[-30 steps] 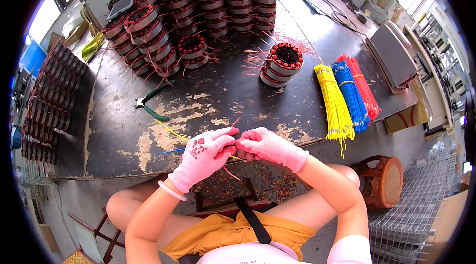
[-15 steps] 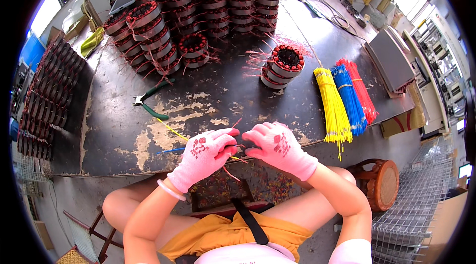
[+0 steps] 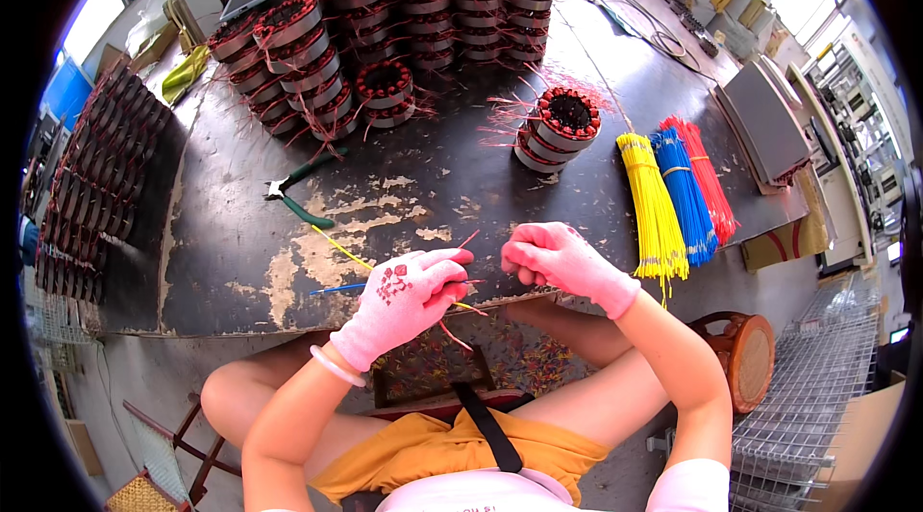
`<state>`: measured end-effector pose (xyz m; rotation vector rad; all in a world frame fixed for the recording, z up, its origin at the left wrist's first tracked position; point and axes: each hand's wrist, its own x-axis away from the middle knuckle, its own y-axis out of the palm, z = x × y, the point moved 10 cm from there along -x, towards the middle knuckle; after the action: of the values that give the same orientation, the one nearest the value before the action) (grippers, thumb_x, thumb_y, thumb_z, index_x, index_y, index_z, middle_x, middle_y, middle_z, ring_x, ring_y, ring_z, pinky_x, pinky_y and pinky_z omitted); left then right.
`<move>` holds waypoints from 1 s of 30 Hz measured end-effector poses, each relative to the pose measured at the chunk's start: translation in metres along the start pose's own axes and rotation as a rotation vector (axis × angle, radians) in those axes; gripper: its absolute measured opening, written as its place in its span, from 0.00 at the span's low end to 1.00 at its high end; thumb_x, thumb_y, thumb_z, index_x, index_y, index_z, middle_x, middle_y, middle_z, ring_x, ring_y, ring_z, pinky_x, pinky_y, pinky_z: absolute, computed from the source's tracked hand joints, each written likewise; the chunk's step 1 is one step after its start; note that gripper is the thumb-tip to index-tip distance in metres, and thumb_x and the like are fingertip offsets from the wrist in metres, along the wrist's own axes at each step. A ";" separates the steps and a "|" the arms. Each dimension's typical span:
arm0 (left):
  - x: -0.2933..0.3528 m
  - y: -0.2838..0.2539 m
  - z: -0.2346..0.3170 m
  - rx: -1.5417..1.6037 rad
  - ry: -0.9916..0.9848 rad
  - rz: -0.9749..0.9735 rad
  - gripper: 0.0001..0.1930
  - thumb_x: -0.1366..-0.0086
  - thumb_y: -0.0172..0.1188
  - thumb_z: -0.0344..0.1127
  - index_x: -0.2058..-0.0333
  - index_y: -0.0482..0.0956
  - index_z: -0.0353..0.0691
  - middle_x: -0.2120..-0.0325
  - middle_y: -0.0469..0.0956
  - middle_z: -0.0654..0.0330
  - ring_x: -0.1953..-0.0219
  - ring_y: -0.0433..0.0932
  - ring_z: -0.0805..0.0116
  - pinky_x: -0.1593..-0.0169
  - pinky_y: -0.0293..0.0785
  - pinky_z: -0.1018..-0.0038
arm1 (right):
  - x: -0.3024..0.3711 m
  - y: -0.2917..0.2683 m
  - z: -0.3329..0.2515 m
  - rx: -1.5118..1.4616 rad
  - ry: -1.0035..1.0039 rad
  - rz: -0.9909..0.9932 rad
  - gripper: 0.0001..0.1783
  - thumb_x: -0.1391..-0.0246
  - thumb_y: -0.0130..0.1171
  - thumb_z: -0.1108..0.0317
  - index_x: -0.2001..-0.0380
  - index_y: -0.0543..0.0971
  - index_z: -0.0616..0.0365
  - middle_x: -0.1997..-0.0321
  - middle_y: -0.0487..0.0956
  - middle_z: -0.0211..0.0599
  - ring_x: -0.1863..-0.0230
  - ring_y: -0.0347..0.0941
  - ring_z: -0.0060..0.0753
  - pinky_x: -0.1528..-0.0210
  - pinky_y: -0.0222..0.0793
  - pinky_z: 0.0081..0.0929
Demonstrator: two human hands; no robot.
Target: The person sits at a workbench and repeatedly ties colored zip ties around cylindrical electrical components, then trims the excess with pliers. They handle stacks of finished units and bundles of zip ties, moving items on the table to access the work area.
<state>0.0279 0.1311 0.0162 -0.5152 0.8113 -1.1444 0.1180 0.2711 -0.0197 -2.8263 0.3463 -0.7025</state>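
Note:
My left hand [image 3: 404,296], in a pink glove, is closed over thin wires just above the table's near edge. A yellow wire [image 3: 344,249] and a blue wire [image 3: 336,290] stick out of it to the left. Short reddish wire ends [image 3: 455,336] and a yellow tip show on its right side. My right hand [image 3: 567,264], gloved alike, hovers a little to the right, apart from the left. Its fingers are curled together; whether anything is between them is hidden. Green-handled cutting pliers [image 3: 310,216] lie beyond my left hand.
Two stacked motor stators [image 3: 567,118] with red windings stand ahead of my right hand. Yellow [image 3: 654,209], blue [image 3: 685,195] and red [image 3: 710,180] wire bundles lie to the right. Stator stacks [image 3: 365,2] fill the far side; more stand at left [image 3: 106,185]. A wooden stool [image 3: 748,358] is at lower right.
My right hand has drawn away from the left, to the right and slightly up, and its fingers have curled in. The left hand keeps its hold on the wires.

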 end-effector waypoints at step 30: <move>0.010 0.000 -0.011 -0.218 -0.134 0.039 0.22 0.30 0.55 0.32 0.38 0.75 0.37 0.52 0.79 0.48 0.47 0.75 0.48 0.41 0.69 0.58 | -0.032 0.050 0.001 0.118 -0.313 -0.056 0.19 0.39 0.60 0.50 0.65 0.83 0.58 0.70 0.85 0.35 0.64 0.83 0.30 0.58 0.76 0.31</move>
<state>0.0216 0.1228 0.0066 -0.7466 0.8303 -0.9799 0.0825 0.2327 -0.0473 -2.7804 0.1671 -0.2704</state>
